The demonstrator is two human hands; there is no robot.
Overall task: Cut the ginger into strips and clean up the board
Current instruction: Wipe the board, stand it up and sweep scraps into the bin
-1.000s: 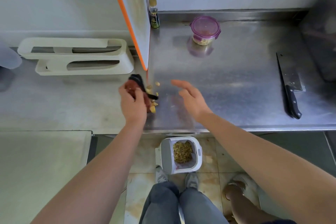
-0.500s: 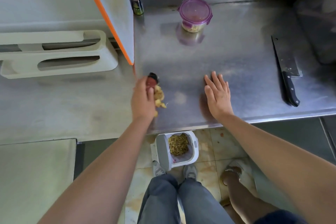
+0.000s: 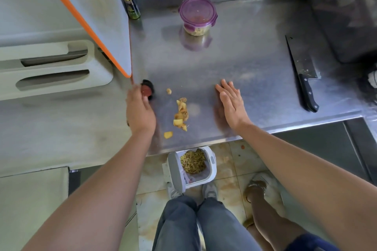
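- Ginger scraps (image 3: 181, 115) lie near the bench's (image 3: 255, 63) front edge, between the hands, with bare steel behind them.
- Left hand (image 3: 139, 112) grips a red-and-black tool (image 3: 147, 90) just below the board's (image 3: 98, 16) corner.
- Right hand (image 3: 231, 104), fingers straight, is right of the scraps.
- Knife (image 3: 304, 75) lies well apart, near the right edge.

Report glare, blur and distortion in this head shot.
Head view: the steel counter carries a soft sheen and mirrors the purple-lidded container; head view: the left hand and the red-and-black tool it grips look slightly blurred; head view: wide-angle stretch swells both forearms near the bottom.
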